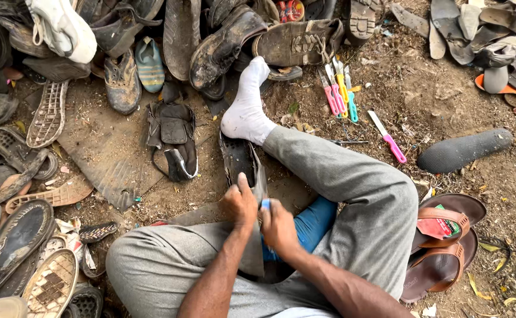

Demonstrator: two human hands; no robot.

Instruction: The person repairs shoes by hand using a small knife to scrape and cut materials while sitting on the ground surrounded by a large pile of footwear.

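Note:
I sit cross-legged on dirt in grey trousers, one foot in a white sock [247, 106] stretched forward. A worn dark shoe sole [239, 159] lies against my leg, toe pointing away. My left hand [239, 204] presses on its near end. My right hand [279, 225] is closed round a small blue-handled tool [265, 204] at the sole's edge; its blade is hidden. A blue cloth [312, 224] lies under my right wrist.
Several pink, yellow and blue-handled knives [339, 94] lie on the dirt, one pink knife [387, 136] apart. Old shoes and soles are piled along the top and left. A black sandal [174, 138], a dark foam sole [464, 150] and brown sandals [443, 247] lie nearby.

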